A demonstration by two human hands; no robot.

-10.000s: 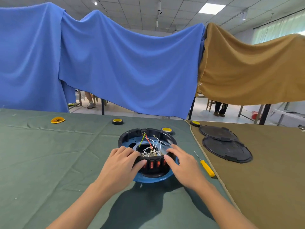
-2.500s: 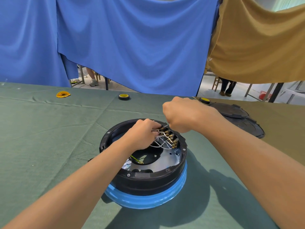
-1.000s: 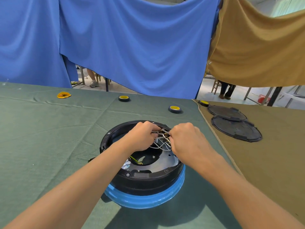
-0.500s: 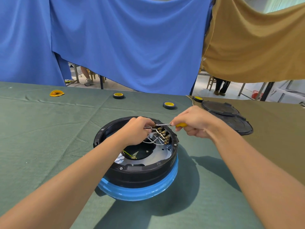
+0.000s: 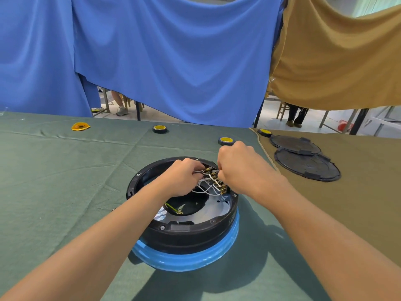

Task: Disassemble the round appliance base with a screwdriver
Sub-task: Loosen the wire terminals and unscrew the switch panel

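Black round appliance base (image 5: 184, 235) amid green cloth (image 5: 65, 181), left hand (image 5: 182, 181) pinching white wires (image 5: 205, 190), right hand (image 5: 238, 170) clenched, contents hidden

There is 1 round appliance base (image 5: 184, 235), with 2 hands at it: the left hand (image 5: 183, 181) and the right hand (image 5: 240, 168). 1 screwdriver (image 5: 214, 170) shows only as a bit of shaft. The white wires (image 5: 206, 189) are too tangled to count. Also 3 tape rolls: the left roll (image 5: 160, 128), the middle roll (image 5: 226, 140), the right roll (image 5: 264, 132); 2 black covers, the far cover (image 5: 294, 144) and the near cover (image 5: 307, 167); 1 orange disc (image 5: 80, 126); and 2 table cloths, 1 green cloth (image 5: 65, 170), 1 brown cloth (image 5: 358, 213).
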